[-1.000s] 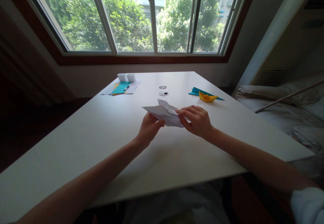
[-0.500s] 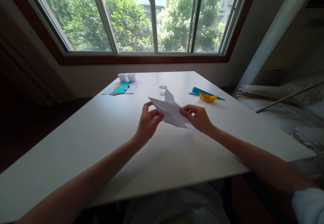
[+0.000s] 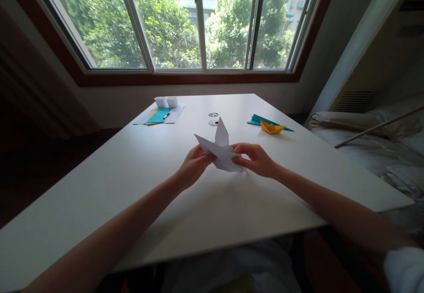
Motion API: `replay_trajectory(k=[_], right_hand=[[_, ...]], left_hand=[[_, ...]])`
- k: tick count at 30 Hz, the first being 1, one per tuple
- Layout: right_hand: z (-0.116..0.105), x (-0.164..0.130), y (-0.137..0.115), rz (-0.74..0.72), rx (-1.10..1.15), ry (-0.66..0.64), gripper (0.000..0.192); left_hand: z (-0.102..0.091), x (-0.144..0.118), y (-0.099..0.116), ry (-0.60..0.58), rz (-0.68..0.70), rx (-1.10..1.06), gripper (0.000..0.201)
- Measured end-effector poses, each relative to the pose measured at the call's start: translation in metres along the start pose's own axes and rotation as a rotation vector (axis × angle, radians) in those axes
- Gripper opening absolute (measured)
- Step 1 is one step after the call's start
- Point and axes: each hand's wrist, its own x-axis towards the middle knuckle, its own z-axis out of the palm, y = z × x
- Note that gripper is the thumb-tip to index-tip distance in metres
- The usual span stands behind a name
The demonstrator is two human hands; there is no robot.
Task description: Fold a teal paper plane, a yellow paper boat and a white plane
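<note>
A folded white paper figure [image 3: 225, 158] with pointed flaps is held between both hands, over the middle of the white table [image 3: 132, 182]. One flap stands upright at its far side, and another points to the left. My left hand [image 3: 194, 165] pinches the left part, thumb on the near face and fingers behind. The right side is gripped by my right hand [image 3: 255, 159], with the thumb in front and the index finger along the top. Some of the fingertips are hidden by the paper.
A yellow paper boat [image 3: 272, 127] and a blue folded paper plane [image 3: 261, 119] lie at the back right. Far left are teal paper [image 3: 160, 115], a pen [image 3: 168, 113], white sheets and two small white containers [image 3: 166, 102]. Two round flat pieces [image 3: 213, 122] lie mid-back.
The paper figure has turned and dipped slightly, its far flap now more upright. My right hand has shifted left along it, and my left fingers have closed in behind the paper.
</note>
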Motion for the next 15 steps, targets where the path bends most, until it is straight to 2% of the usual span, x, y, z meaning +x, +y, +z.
replay_trajectory(k=[4,10,12,15], right_hand=[[0.0010,0.0014,0.0008,0.140,0.256,-0.053,0.020],[0.0010,0.0021,0.0076,0.253,0.384,-0.007,0.022],[0.0016,0.0018,0.0094,0.267,0.410,-0.001,0.022],[0.0029,0.0016,0.0093,0.274,0.430,-0.018,0.024]], left_hand=[[0.0008,-0.0004,0.0000,-0.036,-0.041,-0.058,0.026],[0.0008,0.0008,0.0021,0.018,-0.015,-0.081,0.049],[0.0004,0.0011,0.0024,0.006,-0.035,-0.077,0.047],[-0.0002,0.0018,0.0014,-0.019,-0.052,-0.069,0.031]])
